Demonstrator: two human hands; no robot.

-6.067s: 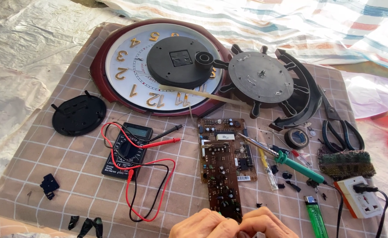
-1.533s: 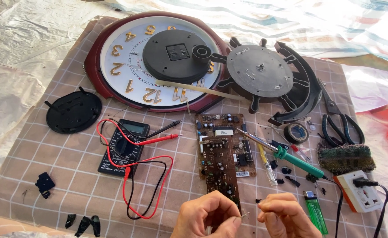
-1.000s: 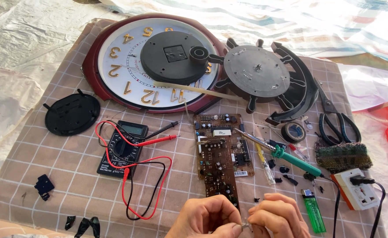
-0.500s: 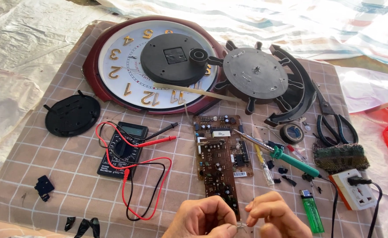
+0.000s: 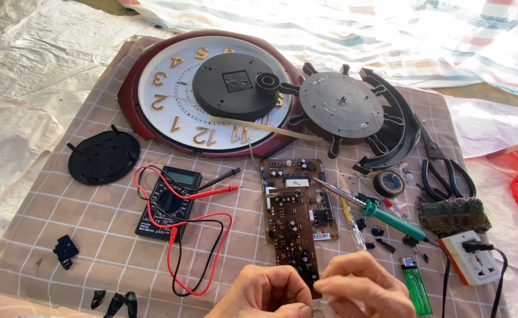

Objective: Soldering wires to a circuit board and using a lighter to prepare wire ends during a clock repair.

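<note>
Both of my hands are at the bottom edge of the view, fingertips pinched together. My left hand (image 5: 266,294) and my right hand (image 5: 362,287) meet on a tiny thin metal part (image 5: 316,307), too small to name. They hover over the near end of a brown circuit board (image 5: 292,209) that lies on the checked cloth. A green-handled soldering iron (image 5: 382,215) rests just right of the board, its tip on the board's upper part.
A black multimeter (image 5: 169,201) with red and black leads lies left of the board. Behind are a red-rimmed clock face (image 5: 170,88), a black round cover (image 5: 103,156) and a grey disc (image 5: 341,106). On the right lie scissors (image 5: 441,168), tape roll (image 5: 388,182), green lighter (image 5: 416,285) and a white socket (image 5: 469,256).
My hands, apart 1.5 s ago, have come together and stay pinched at the board's near end. The view has shifted slightly; nothing on the cloth has moved.
</note>
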